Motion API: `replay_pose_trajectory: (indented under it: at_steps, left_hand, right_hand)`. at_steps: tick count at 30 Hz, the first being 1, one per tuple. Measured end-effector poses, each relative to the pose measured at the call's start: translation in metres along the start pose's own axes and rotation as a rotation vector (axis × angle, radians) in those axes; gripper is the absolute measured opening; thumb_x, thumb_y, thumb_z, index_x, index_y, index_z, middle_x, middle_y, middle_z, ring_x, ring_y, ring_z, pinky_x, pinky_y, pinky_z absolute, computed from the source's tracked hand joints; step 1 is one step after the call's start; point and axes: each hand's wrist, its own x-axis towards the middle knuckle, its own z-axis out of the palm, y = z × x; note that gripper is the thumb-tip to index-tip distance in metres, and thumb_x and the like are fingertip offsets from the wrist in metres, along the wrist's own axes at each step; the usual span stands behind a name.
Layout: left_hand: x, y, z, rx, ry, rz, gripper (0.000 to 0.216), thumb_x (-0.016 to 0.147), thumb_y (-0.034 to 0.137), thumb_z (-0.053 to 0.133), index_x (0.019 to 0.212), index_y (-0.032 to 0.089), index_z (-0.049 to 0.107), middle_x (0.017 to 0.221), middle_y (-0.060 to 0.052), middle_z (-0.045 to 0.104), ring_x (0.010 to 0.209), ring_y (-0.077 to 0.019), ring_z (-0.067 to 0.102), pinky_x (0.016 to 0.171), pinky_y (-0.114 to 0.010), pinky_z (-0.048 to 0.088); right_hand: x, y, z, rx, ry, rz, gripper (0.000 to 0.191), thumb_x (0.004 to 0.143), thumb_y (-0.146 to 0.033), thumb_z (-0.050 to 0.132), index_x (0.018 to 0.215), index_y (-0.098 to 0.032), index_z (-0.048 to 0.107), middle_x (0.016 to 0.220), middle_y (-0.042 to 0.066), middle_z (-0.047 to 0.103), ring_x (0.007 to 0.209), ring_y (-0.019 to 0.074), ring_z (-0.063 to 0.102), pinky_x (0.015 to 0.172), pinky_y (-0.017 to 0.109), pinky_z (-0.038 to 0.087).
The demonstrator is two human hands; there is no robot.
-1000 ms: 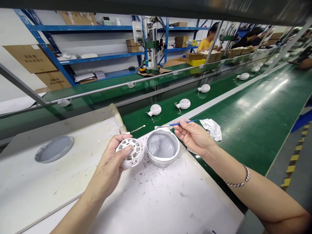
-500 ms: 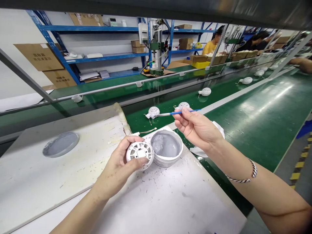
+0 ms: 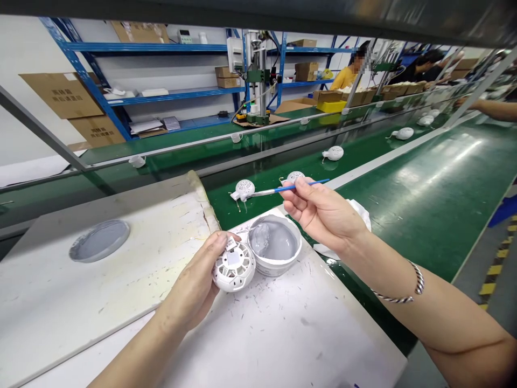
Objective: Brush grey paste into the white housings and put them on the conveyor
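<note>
My left hand [image 3: 197,285] is closed around a round white vented plastic housing [image 3: 235,267], held just above the white work board [image 3: 283,334]. Right beside it stands a white tub of grey paste [image 3: 274,245]. My right hand [image 3: 323,213] hovers above the tub and pinches a thin blue-handled brush [image 3: 283,189], whose tip points left over the belt.
A green conveyor belt [image 3: 404,178] runs away to the right with several white housings [image 3: 333,153] on it. A grey lid [image 3: 99,240] lies on the left board. A white rag [image 3: 359,213] sits behind my right hand. Other people work at the far end, near blue shelving.
My right hand has lifted the brush from the tub's rim to above it. My left hand has turned the housing and lowered it toward the board.
</note>
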Motion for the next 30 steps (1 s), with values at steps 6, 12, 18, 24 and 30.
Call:
replay_pose_trajectory:
  at_steps: [6,12,18,24,30]
  left_hand:
    - [-0.003,0.001,0.0,-0.066,-0.016,0.002,0.031,0.083,0.053,0.059,0.094,0.024,0.064,0.085,0.001,0.058,0.074,-0.0123,0.05,0.059,-0.02,0.042]
    - [-0.005,0.002,-0.002,-0.059,-0.029,0.011,0.031,0.084,0.053,0.057,0.093,0.024,0.063,0.083,0.002,0.056,0.074,-0.0111,0.046,0.059,-0.017,0.038]
    - [-0.006,0.004,-0.002,-0.034,-0.042,0.046,0.031,0.086,0.053,0.054,0.094,0.024,0.062,0.083,0.002,0.056,0.073,-0.0117,0.046,0.061,-0.019,0.038]
    - [-0.008,0.003,-0.002,-0.01,-0.024,0.051,0.031,0.086,0.052,0.054,0.093,0.024,0.062,0.083,0.001,0.058,0.075,-0.0135,0.049,0.063,-0.022,0.04]
    - [-0.006,0.004,-0.001,-0.007,-0.033,0.067,0.031,0.085,0.051,0.056,0.092,0.022,0.063,0.081,-0.001,0.06,0.072,-0.014,0.051,0.061,-0.022,0.04]
  right_hand:
    - [-0.006,0.017,0.004,-0.078,-0.073,0.042,0.015,0.077,-0.027,0.076,0.075,-0.018,0.065,0.081,-0.003,0.073,0.072,0.007,0.07,0.067,0.014,0.058]
    - [-0.019,0.032,-0.004,-0.268,-0.1,-0.075,0.015,0.081,-0.026,0.073,0.078,-0.018,0.061,0.083,0.0,0.074,0.072,0.0094,0.071,0.069,0.019,0.06]
    - [-0.039,0.028,-0.01,-0.566,-0.25,-0.424,0.013,0.086,-0.011,0.064,0.087,-0.024,0.063,0.09,0.0,0.074,0.089,0.015,0.071,0.077,0.028,0.06]
    - [-0.046,0.009,-0.017,-1.006,-0.865,-0.802,0.038,0.084,0.002,0.054,0.112,-0.022,0.062,0.11,0.008,0.072,0.111,0.0207,0.065,0.089,0.035,0.056]
    - [-0.048,-0.004,-0.014,-1.021,-0.884,-0.799,0.035,0.088,-0.001,0.052,0.116,-0.02,0.061,0.108,0.009,0.072,0.107,0.0207,0.066,0.089,0.038,0.054]
